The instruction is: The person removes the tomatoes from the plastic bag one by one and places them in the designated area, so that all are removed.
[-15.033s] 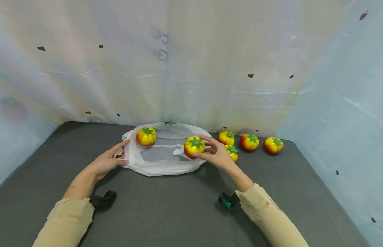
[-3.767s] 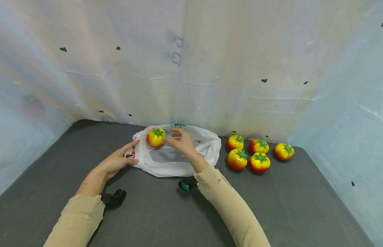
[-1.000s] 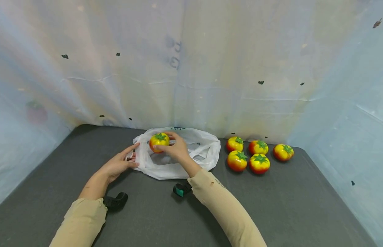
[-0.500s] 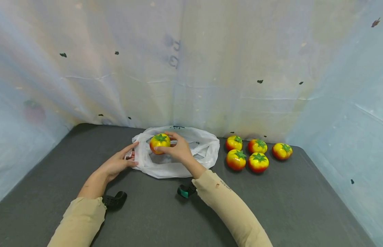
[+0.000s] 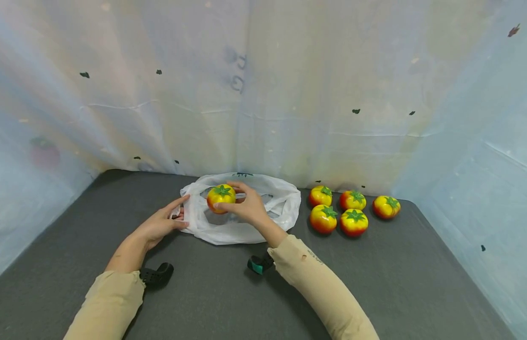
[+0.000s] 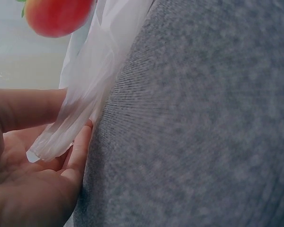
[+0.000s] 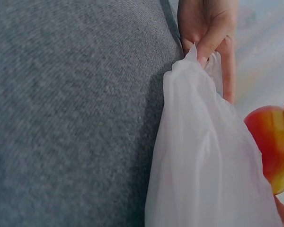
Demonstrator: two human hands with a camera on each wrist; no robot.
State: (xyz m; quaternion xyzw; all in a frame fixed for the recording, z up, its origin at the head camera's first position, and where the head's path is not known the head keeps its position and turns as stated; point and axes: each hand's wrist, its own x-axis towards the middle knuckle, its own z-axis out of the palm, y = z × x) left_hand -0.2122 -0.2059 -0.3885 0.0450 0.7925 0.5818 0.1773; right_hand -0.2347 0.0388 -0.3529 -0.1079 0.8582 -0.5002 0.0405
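Observation:
A white plastic bag (image 5: 229, 236) lies with its mouth spread wide in the head view. My left hand (image 5: 159, 225) holds its left end, and the left wrist view shows the bunched plastic (image 6: 80, 104) between thumb and fingers. My right hand (image 5: 248, 205) grips a yellow-and-red toy tomato (image 5: 221, 199) with green leaves on top, over the left part of the bag's mouth. In the right wrist view this tomato (image 7: 272, 146) shows beside the bag's wall (image 7: 203, 156), with fingertips at its edge.
Several like tomatoes (image 5: 323, 219) stand in a group right of the bag, one (image 5: 386, 208) a little apart. The dark grey table (image 5: 212, 297) meets a pale plastic sheet (image 5: 280, 94) behind. More sheeting (image 5: 471, 198) hangs along the right side.
Since 15 seconds ago, the tomato in my right hand has joined the group at right. My right hand then reached left and took the tomato at the bag's left end, shifting it slightly right.

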